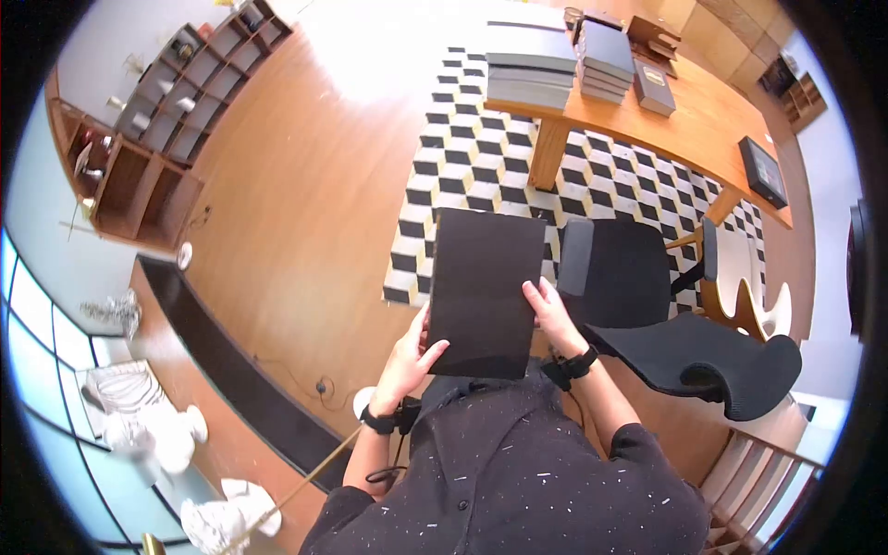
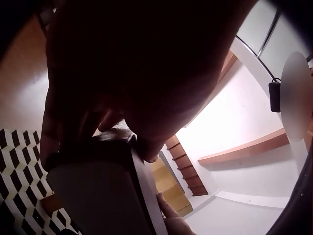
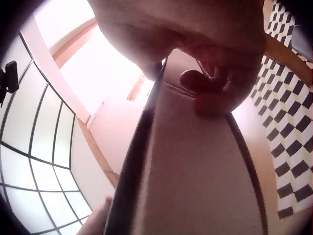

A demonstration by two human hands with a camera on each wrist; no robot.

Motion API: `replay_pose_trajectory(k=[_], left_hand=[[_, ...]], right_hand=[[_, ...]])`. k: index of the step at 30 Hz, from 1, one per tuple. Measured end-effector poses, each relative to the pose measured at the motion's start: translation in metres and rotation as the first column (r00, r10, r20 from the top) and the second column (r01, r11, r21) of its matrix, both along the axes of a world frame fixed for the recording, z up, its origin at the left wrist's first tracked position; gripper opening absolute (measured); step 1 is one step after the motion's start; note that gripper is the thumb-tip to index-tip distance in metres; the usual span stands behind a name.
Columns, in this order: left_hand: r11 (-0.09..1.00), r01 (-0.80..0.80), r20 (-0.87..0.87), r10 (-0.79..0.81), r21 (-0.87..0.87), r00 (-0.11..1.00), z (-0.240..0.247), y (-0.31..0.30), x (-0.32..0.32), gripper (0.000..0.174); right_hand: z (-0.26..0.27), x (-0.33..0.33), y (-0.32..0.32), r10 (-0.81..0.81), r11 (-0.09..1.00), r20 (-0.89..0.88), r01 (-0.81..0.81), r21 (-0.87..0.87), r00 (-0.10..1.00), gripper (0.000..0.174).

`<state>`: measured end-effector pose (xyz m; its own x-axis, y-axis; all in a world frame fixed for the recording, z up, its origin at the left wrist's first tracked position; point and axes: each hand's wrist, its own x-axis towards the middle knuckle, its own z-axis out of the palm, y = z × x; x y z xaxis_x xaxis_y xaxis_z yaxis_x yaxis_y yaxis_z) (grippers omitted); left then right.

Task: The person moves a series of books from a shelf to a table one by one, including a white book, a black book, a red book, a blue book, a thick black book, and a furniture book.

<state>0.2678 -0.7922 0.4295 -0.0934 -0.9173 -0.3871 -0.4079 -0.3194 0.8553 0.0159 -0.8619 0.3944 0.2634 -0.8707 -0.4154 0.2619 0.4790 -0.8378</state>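
Observation:
A dark, flat rectangular object like a large book is held in front of the body in the head view. My left hand grips its lower left edge, thumb on the top face. On the right edge my right hand grips it too, thumb on top. In the left wrist view the left hand is a dark shape over the book's corner. The right wrist view shows the right hand with fingers curled onto the pale side between two dark cover edges.
A wooden table at the upper right bears stacked books and a black frame. A black chair stands right of the book. Shelves are at the upper left, white sculptures at the lower left, a patterned rug ahead.

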Motion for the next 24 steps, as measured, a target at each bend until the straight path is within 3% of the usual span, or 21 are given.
replay_pose_trajectory(k=[1, 4, 5, 6, 8, 13, 16, 20, 22, 24], left_hand=[[0.999, -0.047, -0.052, 0.046, -0.020, 0.998, 0.025, -0.012, -0.002, 0.067], [0.995, -0.038, -0.104, 0.028, -0.093, 0.994, 0.005, -0.038, 0.031, 0.065], [1.000, 0.007, -0.076, -0.005, 0.022, 0.997, 0.016, -0.050, 0.038, 0.063], [0.999, 0.025, -0.078, -0.023, 0.023, 0.997, 0.015, -0.058, 0.040, 0.063], [0.997, 0.022, -0.062, -0.026, -0.069, 0.998, 0.019, -0.073, 0.039, 0.062], [0.994, 0.113, -0.083, -0.112, 0.004, 0.990, 0.001, -0.118, 0.029, 0.062], [0.990, 0.135, 0.005, -0.135, 0.041, 0.991, -0.003, -0.150, 0.026, 0.063], [0.993, 0.092, -0.031, -0.094, -0.073, 0.995, -0.019, -0.203, 0.017, 0.062], [0.996, 0.035, -0.061, -0.040, -0.082, 0.997, -0.014, -0.228, 0.008, 0.061], [0.996, 0.040, -0.028, -0.042, -0.074, 0.999, -0.004, -0.251, -0.005, 0.061]], right_hand=[[-0.005, 0.002, -0.006, -0.059, 0.998, -0.134, 0.062, 0.022, 0.989, 0.048], [-0.014, 0.025, -0.018, 0.008, 0.999, -0.161, -0.014, -0.036, 0.987, 0.059], [-0.009, 0.027, -0.016, -0.002, 0.998, -0.129, 0.009, 0.058, 0.992, 0.059], [-0.007, 0.029, -0.018, -0.019, 0.998, -0.131, 0.027, 0.060, 0.991, 0.059], [-0.003, 0.030, -0.029, -0.118, 0.993, -0.166, 0.118, -0.005, 0.979, 0.054], [-0.009, 0.015, -0.062, -0.142, 0.989, -0.174, 0.145, 0.004, 0.974, 0.041], [-0.019, 0.013, -0.098, -0.148, 0.988, -0.157, 0.152, 0.009, 0.976, 0.041], [-0.037, 0.004, -0.163, -0.079, 0.997, -0.126, 0.075, -0.035, 0.989, 0.043], [-0.038, 0.003, -0.193, -0.115, 0.993, -0.049, 0.114, -0.025, 0.992, 0.045], [-0.042, -0.007, -0.219, -0.155, 0.988, -0.198, 0.151, -0.036, 0.968, 0.048]])
